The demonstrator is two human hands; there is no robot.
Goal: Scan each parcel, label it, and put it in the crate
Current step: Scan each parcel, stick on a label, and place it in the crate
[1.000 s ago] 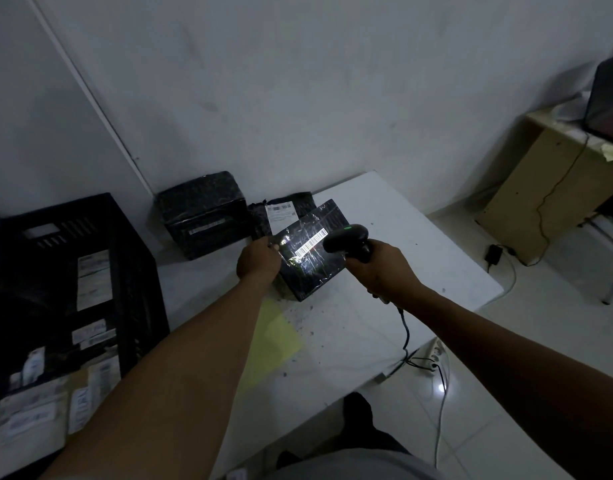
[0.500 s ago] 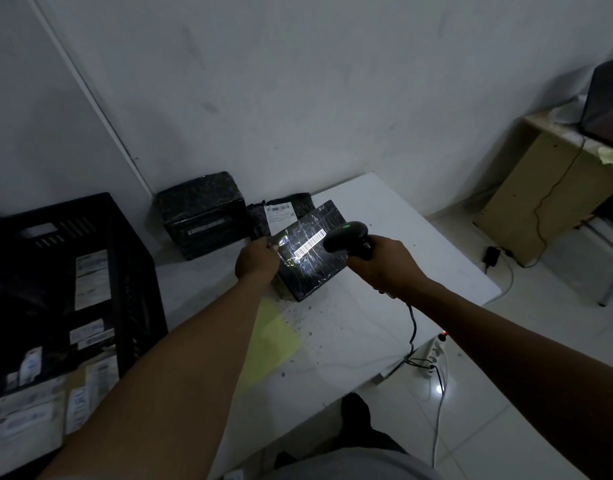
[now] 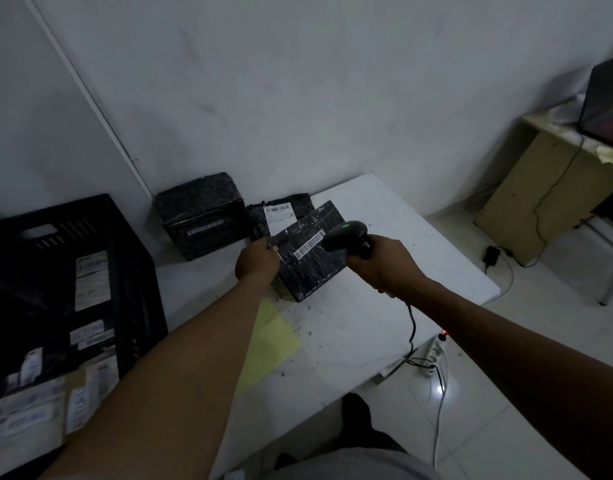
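A black wrapped parcel [image 3: 310,258] with a white barcode strip stands tilted on the white table [image 3: 384,306]. My left hand [image 3: 258,261] grips its left edge. My right hand [image 3: 384,266] holds a black corded barcode scanner [image 3: 346,235], whose head with a green light sits right over the parcel's barcode. A black crate [image 3: 90,271] at the left holds several labelled parcels.
Two more black parcels lie at the table's back: a big box [image 3: 201,216] and a flat bag with a white label [image 3: 281,216]. A yellow sheet [image 3: 270,341] lies near my left forearm. A power strip [image 3: 435,351] and cables are on the floor; a wooden desk [image 3: 554,192] stands right.
The bright scanner glare on the parcel's wrap has gone. Hands, scanner and parcel stay almost where they were.
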